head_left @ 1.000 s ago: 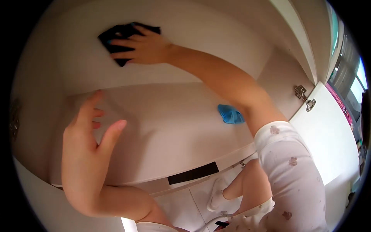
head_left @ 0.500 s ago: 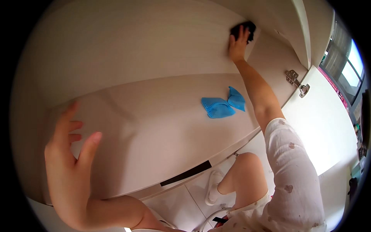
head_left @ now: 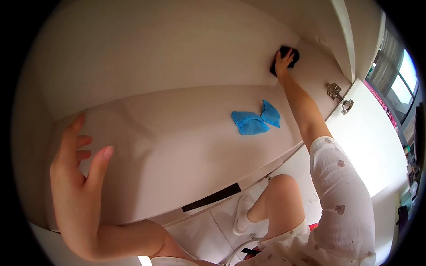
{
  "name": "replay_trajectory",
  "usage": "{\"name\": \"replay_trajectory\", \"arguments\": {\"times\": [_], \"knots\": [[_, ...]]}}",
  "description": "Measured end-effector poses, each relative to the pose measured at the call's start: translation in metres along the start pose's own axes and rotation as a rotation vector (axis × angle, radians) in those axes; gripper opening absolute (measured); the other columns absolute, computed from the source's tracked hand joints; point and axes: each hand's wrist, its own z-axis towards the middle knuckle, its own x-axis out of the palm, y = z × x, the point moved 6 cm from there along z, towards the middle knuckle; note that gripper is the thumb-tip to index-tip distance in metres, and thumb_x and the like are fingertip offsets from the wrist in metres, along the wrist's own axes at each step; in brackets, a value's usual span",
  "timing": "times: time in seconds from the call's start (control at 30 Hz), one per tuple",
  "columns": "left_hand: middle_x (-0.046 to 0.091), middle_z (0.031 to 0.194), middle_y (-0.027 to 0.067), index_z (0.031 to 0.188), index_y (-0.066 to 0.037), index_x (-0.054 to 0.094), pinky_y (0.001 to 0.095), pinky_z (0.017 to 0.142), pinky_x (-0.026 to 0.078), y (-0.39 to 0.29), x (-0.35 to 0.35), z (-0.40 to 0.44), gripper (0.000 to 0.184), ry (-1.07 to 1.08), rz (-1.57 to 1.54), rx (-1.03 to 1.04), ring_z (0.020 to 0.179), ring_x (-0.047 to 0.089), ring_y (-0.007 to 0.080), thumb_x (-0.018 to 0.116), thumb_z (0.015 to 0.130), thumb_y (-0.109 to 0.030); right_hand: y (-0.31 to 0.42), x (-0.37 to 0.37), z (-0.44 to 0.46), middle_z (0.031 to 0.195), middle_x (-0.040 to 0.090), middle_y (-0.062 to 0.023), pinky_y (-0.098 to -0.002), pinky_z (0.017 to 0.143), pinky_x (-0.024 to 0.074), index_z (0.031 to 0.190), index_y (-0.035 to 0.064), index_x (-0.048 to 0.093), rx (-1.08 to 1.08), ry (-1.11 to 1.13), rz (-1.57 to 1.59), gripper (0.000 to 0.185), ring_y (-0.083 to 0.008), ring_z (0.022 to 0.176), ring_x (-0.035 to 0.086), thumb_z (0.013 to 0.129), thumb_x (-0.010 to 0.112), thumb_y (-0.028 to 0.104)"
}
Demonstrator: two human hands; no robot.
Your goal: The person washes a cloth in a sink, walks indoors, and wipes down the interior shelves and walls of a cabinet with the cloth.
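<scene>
My right hand (head_left: pixel 284 64) presses a dark, bunched cloth (head_left: pixel 290 53) against the back wall (head_left: pixel 168 48) of a cabinet, near the right corner. Its fingers spread over the cloth and hide part of it. Below and to the left of that hand, a folded blue cloth with a perforated edge (head_left: pixel 249 123) lies on the cabinet floor (head_left: pixel 177 133), beside a smaller blue piece (head_left: pixel 270 114). At the left side, my left hand (head_left: pixel 76 166) is raised with fingers apart and thumb up, holding nothing. Whether it touches the left side wall I cannot tell.
An open white door (head_left: pixel 368 137) hangs at the right on a metal hinge (head_left: pixel 341 97). A dark strip (head_left: pixel 212 197) runs along the cabinet's front edge. My bent knee (head_left: pixel 286 190) and a white slipper (head_left: pixel 241 217) are below, over floor tiles. A window (head_left: pixel 406 75) shows far right.
My right hand and the dark cloth have moved down and slightly right along the back wall, towards the corner. The left hand and blue cloths stay nearly where they were.
</scene>
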Motion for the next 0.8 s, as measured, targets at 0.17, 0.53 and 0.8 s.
{"name": "replay_trajectory", "arguments": {"times": [0.17,0.53,0.8], "knots": [[0.057,0.089,0.0130,0.119,-0.007,0.047,0.0272,0.064,0.044,-0.003,-0.004,-0.002,0.045,-0.022,-0.014,0.043,0.073,0.055,0.0160,0.058,0.077,-0.014,-0.024,-0.004,-0.037,0.139,-0.014,-0.0218,-0.0534,0.101,0.0085,0.136,0.0110,-0.008,-0.075,0.389,-0.489,0.094,-0.0371,0.129,-0.009,0.077,0.044,0.061],[0.056,0.090,0.0131,0.118,-0.006,0.048,0.0262,0.064,0.043,-0.010,-0.003,-0.003,0.044,-0.012,-0.041,0.077,0.071,0.054,0.0158,0.058,0.075,-0.014,0.067,0.016,-0.073,0.141,0.009,-0.0187,-0.0534,0.098,0.0212,0.137,0.0174,0.016,-1.074,0.576,-0.926,0.068,-0.0379,0.129,0.007,0.083,0.045,0.047],[0.057,0.086,0.0099,0.117,-0.005,0.048,0.0253,0.060,0.042,0.015,-0.014,-0.005,0.041,-0.149,0.020,-0.174,0.068,0.053,0.0139,0.057,0.080,-0.021,0.235,0.115,-0.178,0.138,0.025,-0.0003,-0.0545,0.096,0.0262,0.132,0.0327,0.025,-1.765,0.774,-0.659,0.061,-0.0231,0.127,0.024,0.079,0.049,0.050]]}}
